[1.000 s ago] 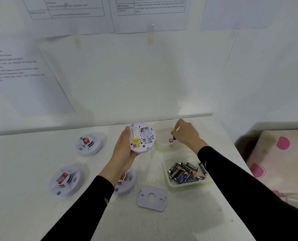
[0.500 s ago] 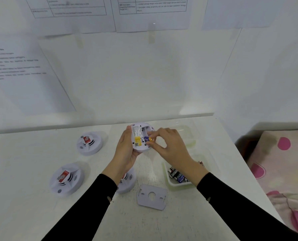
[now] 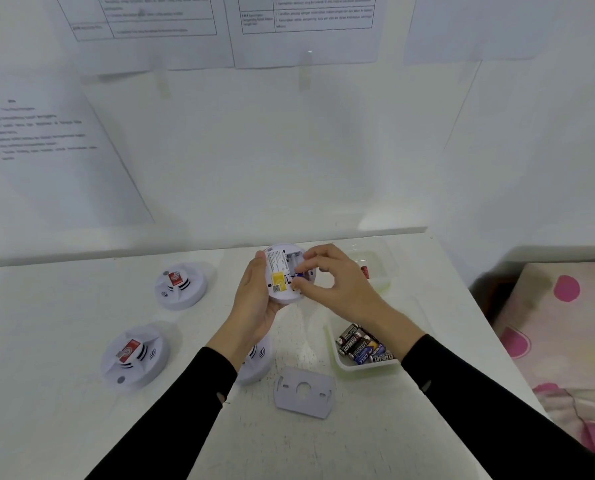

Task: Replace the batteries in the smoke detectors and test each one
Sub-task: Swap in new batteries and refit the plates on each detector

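Battery going in now, and this is the fiddly bit. The open detector (image 3: 283, 276) is held up off the tabletop (image 3: 64, 306) with its back facing the camera, and the small battery (image 3: 299, 274) sits right at the compartment. The worry from here is that a fingertip pinch on something that small could let go, and the cell would drop and roll away below the detector. I can't read the polarity marks, so it might also be seated the wrong way round, and then the test would give nothing. A hard push could twist the detector in its one-handed hold, too. The left hand (image 3: 254, 301) is wrapped around the detector's left rim with its fingers curled behind it, and that grip looks firm. The right hand (image 3: 339, 289) comes in from the detector's right, thumb and forefinger closed on the battery and the other fingers loosely arched above. Below and right of the detector, the tray (image 3: 362, 371) holds spare batteries (image 3: 360, 348). Just beyond it on the right is a clear container (image 3: 388, 268), its contents too small to make out. The mounting plate (image 3: 303, 396) lies flat well below the detector. Two closed detectors (image 3: 180, 285) (image 3: 133, 355) wait off to its left, and a third (image 3: 258, 362) peeks out from under the left forearm.
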`<state>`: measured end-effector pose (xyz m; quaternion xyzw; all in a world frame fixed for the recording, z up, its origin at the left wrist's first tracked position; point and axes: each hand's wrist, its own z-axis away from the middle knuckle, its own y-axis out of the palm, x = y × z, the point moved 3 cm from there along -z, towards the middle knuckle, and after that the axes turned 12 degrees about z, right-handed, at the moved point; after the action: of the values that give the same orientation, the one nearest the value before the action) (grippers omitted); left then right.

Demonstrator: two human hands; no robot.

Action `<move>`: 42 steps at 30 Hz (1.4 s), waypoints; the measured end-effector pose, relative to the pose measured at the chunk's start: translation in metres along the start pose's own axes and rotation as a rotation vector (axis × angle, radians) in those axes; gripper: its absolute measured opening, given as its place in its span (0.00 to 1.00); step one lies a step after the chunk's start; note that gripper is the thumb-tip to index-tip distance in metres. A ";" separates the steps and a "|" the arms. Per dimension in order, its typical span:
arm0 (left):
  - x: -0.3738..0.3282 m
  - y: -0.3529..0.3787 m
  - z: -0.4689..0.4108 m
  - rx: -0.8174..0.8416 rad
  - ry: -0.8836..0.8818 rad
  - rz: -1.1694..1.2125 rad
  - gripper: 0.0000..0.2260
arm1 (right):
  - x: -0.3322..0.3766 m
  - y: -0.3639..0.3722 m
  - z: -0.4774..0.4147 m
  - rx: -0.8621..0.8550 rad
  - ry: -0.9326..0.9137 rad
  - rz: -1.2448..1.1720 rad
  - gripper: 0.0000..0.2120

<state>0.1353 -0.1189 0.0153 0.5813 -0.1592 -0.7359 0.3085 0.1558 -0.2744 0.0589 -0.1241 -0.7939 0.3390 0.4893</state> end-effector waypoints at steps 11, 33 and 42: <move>0.002 -0.005 -0.002 -0.055 -0.017 0.110 0.23 | 0.000 0.000 0.008 -0.072 -0.053 -0.015 0.11; -0.001 0.004 0.002 -0.030 0.063 -0.060 0.20 | -0.004 0.012 -0.008 0.136 0.748 -0.967 0.25; -0.002 0.001 0.002 -0.023 0.105 -0.091 0.19 | -0.011 0.010 -0.017 0.258 0.670 -0.727 0.29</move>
<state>0.1334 -0.1187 0.0178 0.6222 -0.1079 -0.7194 0.2893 0.1745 -0.2652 0.0497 0.1196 -0.5370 0.1839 0.8146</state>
